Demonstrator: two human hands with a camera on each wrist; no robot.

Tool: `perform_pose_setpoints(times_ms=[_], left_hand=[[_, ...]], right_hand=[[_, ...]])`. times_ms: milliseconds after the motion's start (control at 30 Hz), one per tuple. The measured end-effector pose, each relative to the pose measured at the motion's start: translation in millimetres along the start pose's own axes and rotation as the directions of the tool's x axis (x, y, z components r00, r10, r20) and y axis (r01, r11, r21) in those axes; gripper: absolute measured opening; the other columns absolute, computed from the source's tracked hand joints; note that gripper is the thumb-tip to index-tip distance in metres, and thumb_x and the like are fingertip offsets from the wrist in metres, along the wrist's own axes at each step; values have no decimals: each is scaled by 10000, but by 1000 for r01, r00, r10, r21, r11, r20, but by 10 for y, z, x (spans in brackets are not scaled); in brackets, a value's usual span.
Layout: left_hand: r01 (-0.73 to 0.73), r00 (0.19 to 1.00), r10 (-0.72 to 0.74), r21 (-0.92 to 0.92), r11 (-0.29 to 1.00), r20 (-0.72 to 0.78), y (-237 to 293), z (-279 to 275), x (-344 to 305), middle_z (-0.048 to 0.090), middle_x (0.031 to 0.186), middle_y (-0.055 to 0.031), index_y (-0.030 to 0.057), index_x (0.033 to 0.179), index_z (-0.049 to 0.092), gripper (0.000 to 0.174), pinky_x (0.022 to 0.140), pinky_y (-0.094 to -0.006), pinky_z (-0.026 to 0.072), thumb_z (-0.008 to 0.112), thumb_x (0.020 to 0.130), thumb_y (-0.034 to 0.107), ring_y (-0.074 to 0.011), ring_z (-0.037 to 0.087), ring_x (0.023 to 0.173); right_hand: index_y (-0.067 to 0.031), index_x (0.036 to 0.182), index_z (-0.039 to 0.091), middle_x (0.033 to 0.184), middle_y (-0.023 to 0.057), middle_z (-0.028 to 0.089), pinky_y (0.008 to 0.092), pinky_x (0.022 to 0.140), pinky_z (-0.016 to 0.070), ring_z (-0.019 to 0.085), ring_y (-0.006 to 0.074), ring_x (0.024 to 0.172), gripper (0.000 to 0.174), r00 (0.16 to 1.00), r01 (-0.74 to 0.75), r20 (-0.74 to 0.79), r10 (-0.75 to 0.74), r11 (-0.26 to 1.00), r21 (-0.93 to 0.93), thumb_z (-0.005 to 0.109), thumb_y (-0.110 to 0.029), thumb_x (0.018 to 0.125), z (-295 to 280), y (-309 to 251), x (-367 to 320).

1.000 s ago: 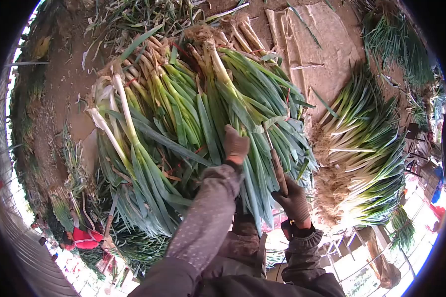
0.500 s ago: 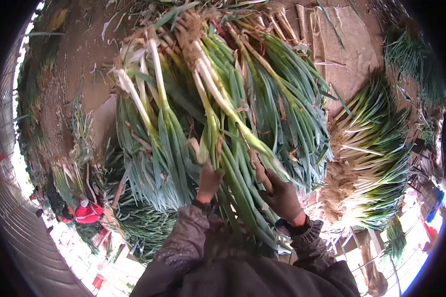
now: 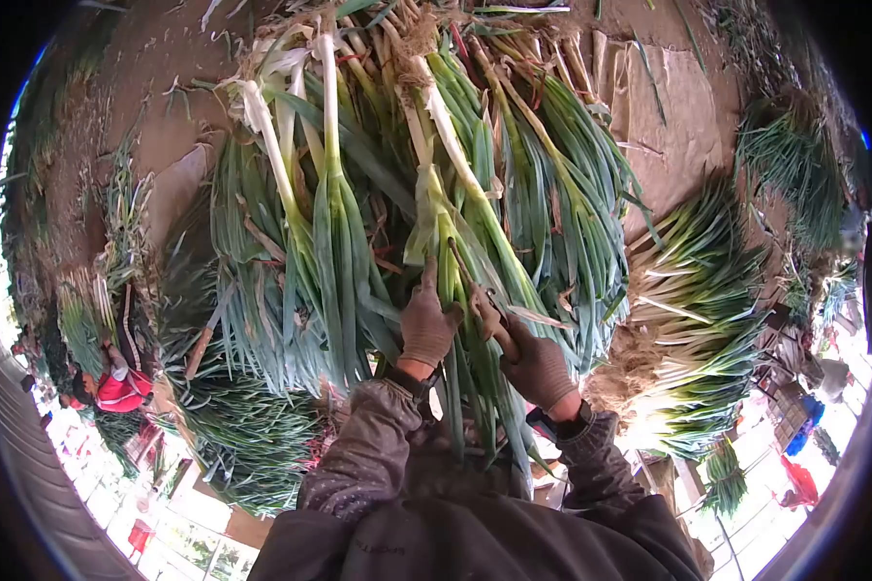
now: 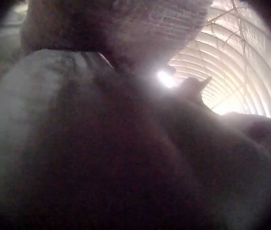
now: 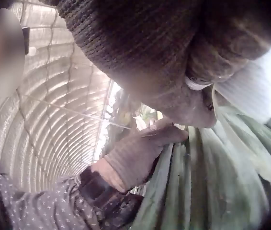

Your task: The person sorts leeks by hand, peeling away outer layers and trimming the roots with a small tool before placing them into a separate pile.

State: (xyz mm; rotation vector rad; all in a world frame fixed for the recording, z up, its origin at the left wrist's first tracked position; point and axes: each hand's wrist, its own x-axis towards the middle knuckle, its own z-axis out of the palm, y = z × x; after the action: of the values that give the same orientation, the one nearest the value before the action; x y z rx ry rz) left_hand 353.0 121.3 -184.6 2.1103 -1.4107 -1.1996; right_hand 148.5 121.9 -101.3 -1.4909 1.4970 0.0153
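Gloved, the left hand pinches green leaves of a middle leek, its index finger pointing up along them; the right wrist view shows this hand at the leaves' edge. Close to its right, the right hand grips the wooden handle of a narrow-bladed tool, whose dark blade lies over the leek leaves. The right glove fills the top of the right wrist view, above broad leaves. Dark, blurred cloth covers most of the left wrist view.
Large leeks lie beneath and around the hands, roots away from the body. At right is a row of thinner leeks, with a brown sheet behind. More greens and a person in red are at lower left.
The left hand came back from the pile to the middle leeks, then moved slightly up and right. The right hand with the tool shifted slightly left. The middle leeks were drawn toward the body.
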Motion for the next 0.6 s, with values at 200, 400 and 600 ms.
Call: perform_pose_setpoints(times_ms=[200,400,600], left_hand=[[10,1000,-12,-98,995,-21,-146,48,34,701,1063,-242,115,1568,326,890,819,-463,552,770,803,219,-411,692,947],[32,999,-36,-103,994,-33,-111,11,42,707,1021,-236,112,1559,326,847,815,-479,553,710,811,210,-427,687,942],[72,997,-69,-154,985,24,-133,-42,53,705,1024,-246,91,1506,332,793,826,-512,548,683,801,177,-447,681,949]], right_hand=[[-104,1300,619,923,232,700,550,690,542,672,455,791,407,989,84,-110,-97,989,-120,641,-219,910,131,0,526],[-142,1315,604,965,228,706,553,727,550,675,454,854,433,983,113,-126,-133,981,-156,638,-199,887,226,-37,1045],[-127,1327,583,947,254,699,568,785,536,664,478,892,539,981,116,-136,-140,978,-173,677,-176,798,221,-195,1562]])
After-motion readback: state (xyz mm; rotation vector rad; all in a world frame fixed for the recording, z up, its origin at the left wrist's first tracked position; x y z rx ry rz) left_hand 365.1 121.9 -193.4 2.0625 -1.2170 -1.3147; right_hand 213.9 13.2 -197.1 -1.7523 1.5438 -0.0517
